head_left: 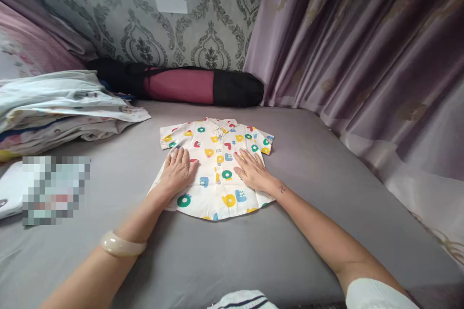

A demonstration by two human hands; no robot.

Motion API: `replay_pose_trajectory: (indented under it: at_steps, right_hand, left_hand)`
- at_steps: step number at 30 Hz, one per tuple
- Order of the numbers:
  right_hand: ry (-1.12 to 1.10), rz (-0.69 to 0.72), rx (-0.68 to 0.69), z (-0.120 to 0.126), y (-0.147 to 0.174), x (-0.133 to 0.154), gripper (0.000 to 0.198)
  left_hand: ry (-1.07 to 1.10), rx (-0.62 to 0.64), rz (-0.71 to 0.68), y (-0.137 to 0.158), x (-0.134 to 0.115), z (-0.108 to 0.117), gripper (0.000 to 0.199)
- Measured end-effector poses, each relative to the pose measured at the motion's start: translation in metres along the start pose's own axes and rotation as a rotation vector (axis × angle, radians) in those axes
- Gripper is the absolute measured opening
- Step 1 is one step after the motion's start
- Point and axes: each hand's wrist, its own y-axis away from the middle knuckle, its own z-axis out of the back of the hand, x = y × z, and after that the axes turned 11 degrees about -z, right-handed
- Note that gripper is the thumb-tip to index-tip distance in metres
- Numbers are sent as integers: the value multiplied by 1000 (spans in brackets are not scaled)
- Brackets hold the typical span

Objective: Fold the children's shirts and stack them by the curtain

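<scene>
A small white short-sleeved shirt [217, 198] with colourful letter prints lies spread face up, its collar away from me and its front buttoned. My left hand [179, 171] rests flat on the shirt's left side, fingers stretched toward the sleeve. On the right side my right hand [251, 169] also lies flat, with its fingers spread. Neither hand grips the fabric. Parts of the side seams are hidden under my hands and wrists.
The shirt lies on a grey sheet [308, 231]. A pile of clothes [65, 106] sits at the left, near a white object [14, 186] and a blurred-out patch. A black and maroon rolled bag [181, 85] lies along the wall. Purple curtains [344, 43] hang at the right.
</scene>
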Motion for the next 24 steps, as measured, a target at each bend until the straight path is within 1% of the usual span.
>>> replay_pose_trajectory:
  at_steps: [4, 6, 9, 11, 14, 17, 19, 22, 24]
  right_hand:
    - [-36, 7, 13, 4, 18, -9, 61]
    - [-58, 12, 18, 6, 26, -15, 59]
    - [-127, 28, -3, 12, 39, -26, 51]
    - [-225, 14, -36, 16, 46, -33, 44]
    - [-435, -106, -103, 21, 52, -42, 36]
    - [-598, -253, -204, 20, 53, -50, 33]
    - [-659, -333, -245, 17, 54, -56, 31]
    - [-710, -427, -245, 11, 54, -63, 28]
    - [-729, -461, -248, 6, 55, -66, 27]
  left_hand:
    - [14, 38, -99, -2, 7, 2, 61]
    - [-3, 26, -148, -3, 10, 6, 57]
    - [-31, -4, -239, -9, 13, 14, 51]
    - [-25, 6, -258, -15, 14, 21, 46]
    - [1, 30, -225, -30, 12, 31, 40]
    - [6, 48, -206, -46, 4, 38, 41]
    - [4, 41, -204, -56, -5, 39, 39]
    - [30, -2, -237, -67, -22, 36, 35]
    - [66, -34, -280, -72, -35, 33, 34]
